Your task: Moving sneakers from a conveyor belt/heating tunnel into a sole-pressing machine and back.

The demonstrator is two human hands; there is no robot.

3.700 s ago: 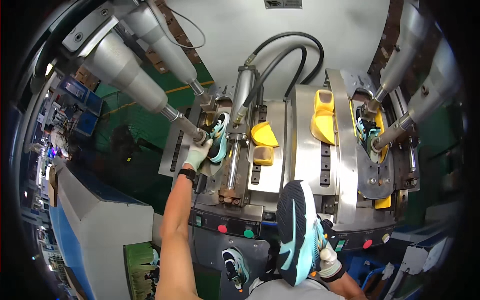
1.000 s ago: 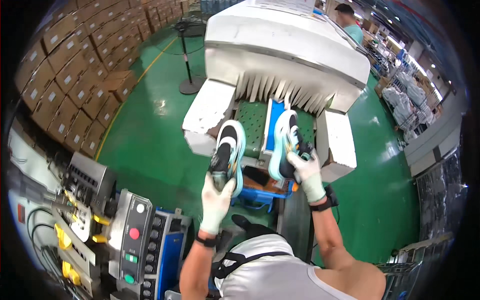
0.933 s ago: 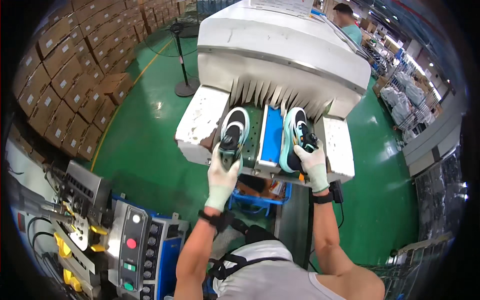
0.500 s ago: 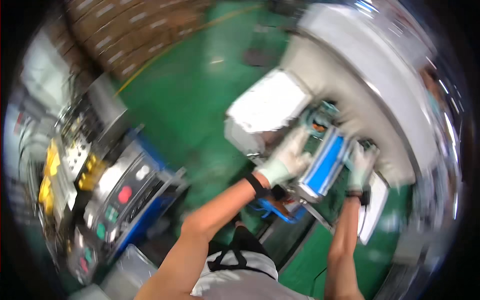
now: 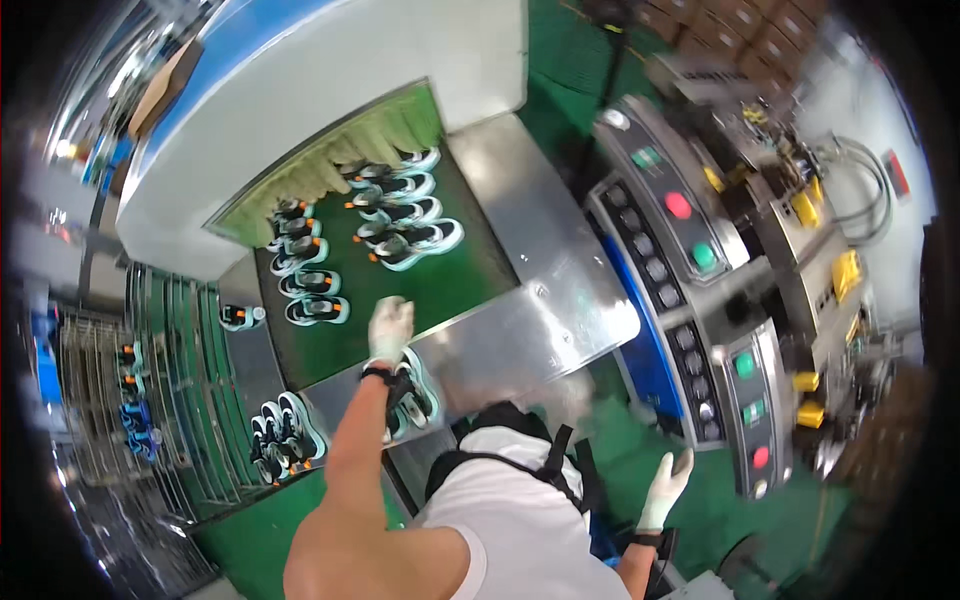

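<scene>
My left hand (image 5: 390,328), in a white glove, reaches out over the near part of a green conveyor belt (image 5: 450,290). Its fingers look loosely bent and apart, with nothing visible in them. Just below its wrist, a pair of dark sneakers with pale soles (image 5: 412,395) sits on the metal ledge (image 5: 500,335). On the belt, two rows of similar sneakers (image 5: 410,240) run back to a yellow-green curtain (image 5: 350,150). My right hand (image 5: 667,488), also gloved, hangs low at my right side, empty, with the fingers stretched out.
More sneakers (image 5: 285,435) stand at the ledge's left end, and a single one (image 5: 242,317) lies beside the belt. A metal rack (image 5: 180,390) is at the left. On the right stands a machine with button panels (image 5: 680,230). Cartons (image 5: 750,40) are stacked behind.
The view has swung round from a pale machine to the conveyor. Earlier both hands were at a blue-padded fixture; now they are away from it and apart, the left over the belt.
</scene>
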